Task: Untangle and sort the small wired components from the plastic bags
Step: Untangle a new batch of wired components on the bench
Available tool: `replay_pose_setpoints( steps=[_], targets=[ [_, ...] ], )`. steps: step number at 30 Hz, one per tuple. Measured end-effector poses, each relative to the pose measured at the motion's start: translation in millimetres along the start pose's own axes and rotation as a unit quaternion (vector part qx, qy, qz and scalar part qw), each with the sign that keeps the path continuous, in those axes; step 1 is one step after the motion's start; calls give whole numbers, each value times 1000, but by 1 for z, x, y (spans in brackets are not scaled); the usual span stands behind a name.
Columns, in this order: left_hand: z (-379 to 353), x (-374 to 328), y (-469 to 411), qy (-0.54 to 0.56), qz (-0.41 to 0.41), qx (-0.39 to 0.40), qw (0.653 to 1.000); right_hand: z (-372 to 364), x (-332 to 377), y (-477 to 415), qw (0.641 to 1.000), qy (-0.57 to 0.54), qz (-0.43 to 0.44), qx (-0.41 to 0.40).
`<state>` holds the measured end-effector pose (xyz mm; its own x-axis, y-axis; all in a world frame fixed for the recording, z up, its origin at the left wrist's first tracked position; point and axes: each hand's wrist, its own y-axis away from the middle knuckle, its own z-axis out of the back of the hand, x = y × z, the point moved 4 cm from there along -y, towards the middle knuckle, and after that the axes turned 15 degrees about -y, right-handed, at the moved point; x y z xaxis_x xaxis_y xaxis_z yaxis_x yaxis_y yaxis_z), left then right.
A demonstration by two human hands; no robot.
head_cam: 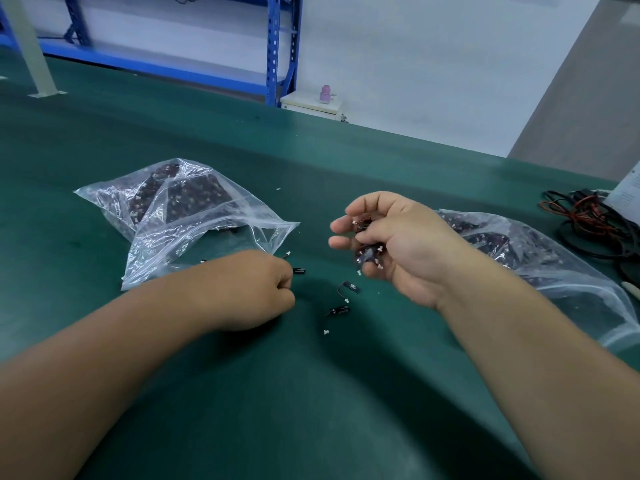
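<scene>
1. A dark green mat (311, 393) covers the whole bench and runs back towards a pale wall. Blue shelving (277, 46) stands behind it, and a grey post (31, 46) is footed on the mat's far left.
2. The right hand (398, 251) is up off the mat, fingers curled round a clump of wired components (367, 252) with white connectors poking out.
3. The left hand (256, 289) is down on the mat, fingers curled tight. A black component (299, 270) sits right at its fingertips; whether it is pinched or just touching, I cannot tell.
4. Loose components (349, 287) lie on the mat between the hands.
5. The left bag (180, 216) lies beyond the left hand and the right bag (540, 265) behind the right forearm, both holding dark parts.
6. Far right, black and red cables (588, 223) are coiled on the mat.
</scene>
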<state>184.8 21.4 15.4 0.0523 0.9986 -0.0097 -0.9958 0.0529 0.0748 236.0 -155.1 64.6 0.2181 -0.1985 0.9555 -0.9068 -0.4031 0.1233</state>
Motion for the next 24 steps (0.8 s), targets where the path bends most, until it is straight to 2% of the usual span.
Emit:
replay_pose_setpoints(
  steps=[4,9,18,24],
  targets=[
    [1,0,0,-6,-9,3,1000,5,-4,4,990,135,40,6],
    [0,0,-1,-7,-10,0,1000,15,-7,11,977,199,78,-14],
    [-4,3,-3,-11,-3,0,1000,36,-26,25,985,161,58,-23],
    [-5,5,-3,-2,-1,3,1000,37,-37,27,997,53,25,-47]
  ],
)
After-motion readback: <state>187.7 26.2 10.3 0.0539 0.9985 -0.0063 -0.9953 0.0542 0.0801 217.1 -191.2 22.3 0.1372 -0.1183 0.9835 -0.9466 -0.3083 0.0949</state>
